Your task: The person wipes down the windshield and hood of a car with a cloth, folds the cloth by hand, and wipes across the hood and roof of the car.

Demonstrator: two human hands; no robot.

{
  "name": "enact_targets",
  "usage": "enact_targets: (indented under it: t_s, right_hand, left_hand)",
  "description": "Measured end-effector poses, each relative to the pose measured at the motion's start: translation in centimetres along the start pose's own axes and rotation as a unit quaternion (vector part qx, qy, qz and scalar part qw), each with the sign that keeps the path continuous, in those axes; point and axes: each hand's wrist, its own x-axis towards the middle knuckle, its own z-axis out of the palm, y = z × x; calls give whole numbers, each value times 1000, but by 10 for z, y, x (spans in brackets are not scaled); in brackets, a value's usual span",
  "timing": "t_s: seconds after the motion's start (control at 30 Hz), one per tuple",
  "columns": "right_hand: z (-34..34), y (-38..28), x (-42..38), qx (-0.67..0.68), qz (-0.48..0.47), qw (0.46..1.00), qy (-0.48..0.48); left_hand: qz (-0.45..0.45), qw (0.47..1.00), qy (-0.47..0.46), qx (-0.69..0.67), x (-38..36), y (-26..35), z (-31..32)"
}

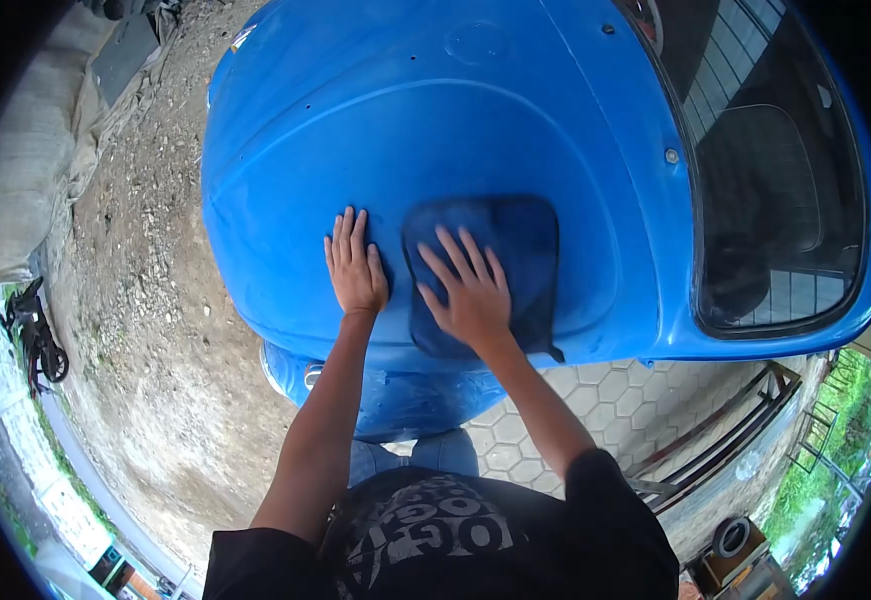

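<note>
A blue car's rounded hood (436, 130) fills the middle of the head view. My left hand (357, 268) lies flat on the painted hood, fingers stretched out and holding nothing. To its right, a dark blue square cloth (531, 245) with black edging is spread on the hood, a small dark tab at its lower right corner. My right hand (474, 295) rests palm down on this cloth with its fingers spread, not gripping it. Part of the cloth is hidden under that hand.
The windshield (776, 190) lies right of the hood, and a blue fender (406, 400) bulges close to my legs. Hexagonal pavers (596, 400) and gravel ground (156, 280) surround the car. A motorcycle (36, 335) stands far left; metal rails (716, 430) lie right.
</note>
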Motion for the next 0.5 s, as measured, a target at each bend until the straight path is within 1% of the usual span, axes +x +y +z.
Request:
enact_targets:
  t_s: [0.03,0.1,0.17,0.23,0.3,0.37,0.4,0.43,0.5]
  right_hand:
    - [-4,7,-32,-4,6,1000,-14]
    - [-28,37,-68,0,65,994,-85]
    - [-45,65,-65,-72,92,992,-48]
    - [-46,73,-25,-110,99,988,32]
    - [-35,65,31,-161,123,976,78]
    - [-13,44,78,-122,82,984,97]
    - [-2,25,92,-90,47,992,74]
    - [7,5,99,-59,9,997,51]
    - [32,-26,83,-5,-87,996,17]
  left_hand:
    - [1,1000,0,3,1,-1,-1]
    - [-6,1000,-1,6,0,1,0]
    - [-2,1000,-6,5,0,2,-1]
    - [-7,1000,-4,3,-3,0,-2]
    - [-12,1000,8,-4,-1,0,1]
    - [-30,999,21,-10,-3,2,0]
    - [-36,999,25,-15,-3,2,0]
    - [-44,998,46,-20,-4,1,1]
    - [-79,994,68,-36,-9,-2,6]
